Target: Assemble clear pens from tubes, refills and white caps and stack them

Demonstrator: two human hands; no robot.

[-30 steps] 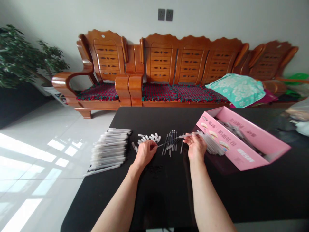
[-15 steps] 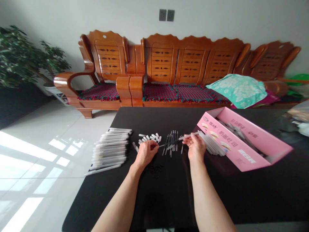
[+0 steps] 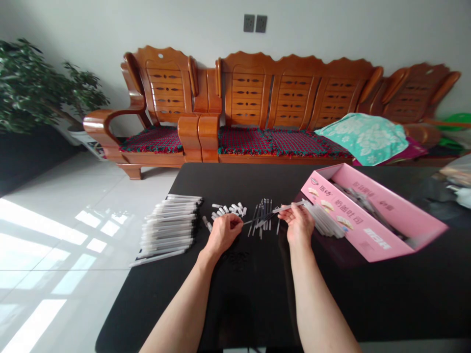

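My left hand (image 3: 224, 231) is closed in a pinch on the end of a thin pen refill (image 3: 250, 222), whose dark part points right. Between the fingers of my right hand (image 3: 300, 224) is a translucent pen barrel (image 3: 287, 207), its left end close to the refill's tip; I cannot tell whether they touch. Below and between the hands lie several loose refills (image 3: 262, 223). White pen caps (image 3: 231, 210) are scattered beyond my left hand. A stack of clear barrels (image 3: 326, 221) rests just right of my right hand.
Capped white pens (image 3: 169, 225) lie in a row at the left of the black table (image 3: 257, 294). A pink box (image 3: 353, 215) with contents stands at the right. Small dark pieces (image 3: 237, 259) lie near my left wrist. Behind is a wooden sofa (image 3: 250, 88).
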